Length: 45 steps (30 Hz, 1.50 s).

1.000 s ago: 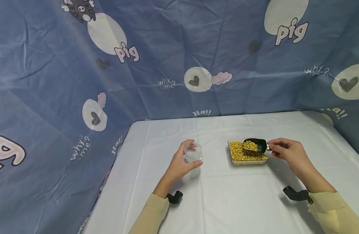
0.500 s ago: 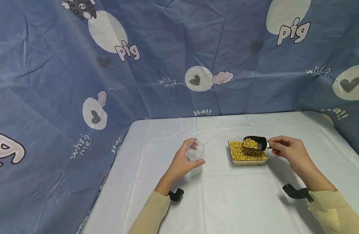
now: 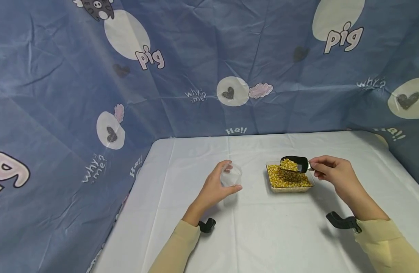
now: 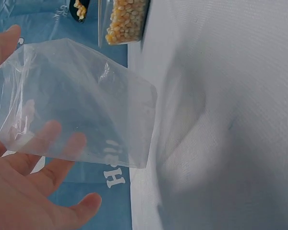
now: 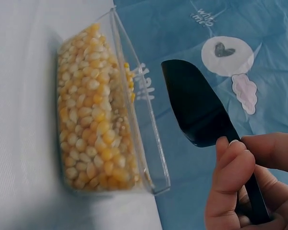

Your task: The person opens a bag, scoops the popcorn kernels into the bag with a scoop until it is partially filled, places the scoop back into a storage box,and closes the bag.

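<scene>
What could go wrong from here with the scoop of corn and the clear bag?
The kernels lie near the black scoop's front, so a tilt may spill some. The clear bag looks thin; if the left grip loosens, its mouth could fold closed. Bag and container are apart, so kernels dropped between could land on the white cloth.

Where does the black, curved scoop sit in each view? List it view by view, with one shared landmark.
Head: scoop right of centre, over the clear, rectangular box of yellow corn kernels, in the right hand.
Left wrist: scoop at the top edge, left of the box, partly cut off.
Right wrist: scoop right of centre.
Shared landmark: that box.
</scene>
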Each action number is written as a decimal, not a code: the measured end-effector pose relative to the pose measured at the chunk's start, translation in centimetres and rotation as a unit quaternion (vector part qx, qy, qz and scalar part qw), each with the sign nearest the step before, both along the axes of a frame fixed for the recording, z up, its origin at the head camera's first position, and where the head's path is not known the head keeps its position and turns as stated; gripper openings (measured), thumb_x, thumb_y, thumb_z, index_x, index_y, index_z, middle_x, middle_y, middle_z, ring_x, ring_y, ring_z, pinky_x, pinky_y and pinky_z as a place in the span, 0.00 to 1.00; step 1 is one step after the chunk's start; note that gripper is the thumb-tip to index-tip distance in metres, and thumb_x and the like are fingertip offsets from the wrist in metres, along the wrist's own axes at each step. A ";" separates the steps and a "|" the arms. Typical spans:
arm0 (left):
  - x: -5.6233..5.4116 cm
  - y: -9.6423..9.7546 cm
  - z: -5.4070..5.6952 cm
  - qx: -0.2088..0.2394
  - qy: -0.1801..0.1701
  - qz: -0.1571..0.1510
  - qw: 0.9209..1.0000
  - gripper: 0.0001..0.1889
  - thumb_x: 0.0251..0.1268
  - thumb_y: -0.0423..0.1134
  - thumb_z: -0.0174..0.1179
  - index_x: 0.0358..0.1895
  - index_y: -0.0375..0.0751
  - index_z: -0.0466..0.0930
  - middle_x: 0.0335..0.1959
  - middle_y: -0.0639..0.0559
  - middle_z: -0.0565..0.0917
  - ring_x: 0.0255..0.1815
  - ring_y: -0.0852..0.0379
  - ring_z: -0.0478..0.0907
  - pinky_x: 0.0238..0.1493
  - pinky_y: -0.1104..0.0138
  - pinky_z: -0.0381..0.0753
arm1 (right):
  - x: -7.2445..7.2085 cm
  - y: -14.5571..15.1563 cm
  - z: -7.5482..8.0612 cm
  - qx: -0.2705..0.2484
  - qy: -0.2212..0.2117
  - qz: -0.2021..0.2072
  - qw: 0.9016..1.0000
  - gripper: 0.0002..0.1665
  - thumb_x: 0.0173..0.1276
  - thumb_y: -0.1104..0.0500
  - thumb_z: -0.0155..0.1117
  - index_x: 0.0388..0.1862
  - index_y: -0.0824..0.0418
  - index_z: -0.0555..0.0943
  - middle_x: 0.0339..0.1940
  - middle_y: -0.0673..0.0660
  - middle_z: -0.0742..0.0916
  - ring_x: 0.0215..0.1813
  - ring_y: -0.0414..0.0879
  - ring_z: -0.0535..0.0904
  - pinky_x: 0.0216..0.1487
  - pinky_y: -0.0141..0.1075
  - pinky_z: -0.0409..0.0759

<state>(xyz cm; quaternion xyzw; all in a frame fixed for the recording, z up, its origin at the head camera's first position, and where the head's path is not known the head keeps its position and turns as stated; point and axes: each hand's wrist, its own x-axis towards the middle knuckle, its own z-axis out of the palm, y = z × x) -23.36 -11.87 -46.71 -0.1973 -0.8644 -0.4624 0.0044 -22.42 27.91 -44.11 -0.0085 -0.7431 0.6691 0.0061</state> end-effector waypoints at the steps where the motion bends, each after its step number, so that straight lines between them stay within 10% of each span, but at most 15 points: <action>1: 0.0 0.0 0.0 -0.002 0.000 0.001 1.000 0.48 0.54 0.62 0.73 0.77 0.59 0.59 0.66 0.62 0.73 0.67 0.54 0.70 0.61 0.48 0.72 | 0.0 -0.1 0.1 0.002 0.000 0.002 1.000 0.23 0.70 0.57 0.70 0.53 0.75 0.80 0.37 0.52 0.88 0.32 0.42 0.81 0.34 0.33 0.83; 45: -0.3 2.6 0.0 -0.076 0.017 0.012 0.997 0.48 0.52 0.60 0.75 0.76 0.58 0.60 0.69 0.55 0.72 0.63 0.48 0.74 0.58 0.50 0.74 | -0.4 -7.4 3.7 -0.008 0.000 0.094 0.996 0.22 0.71 0.56 0.69 0.53 0.74 0.81 0.38 0.59 0.86 0.33 0.46 0.81 0.36 0.36 0.83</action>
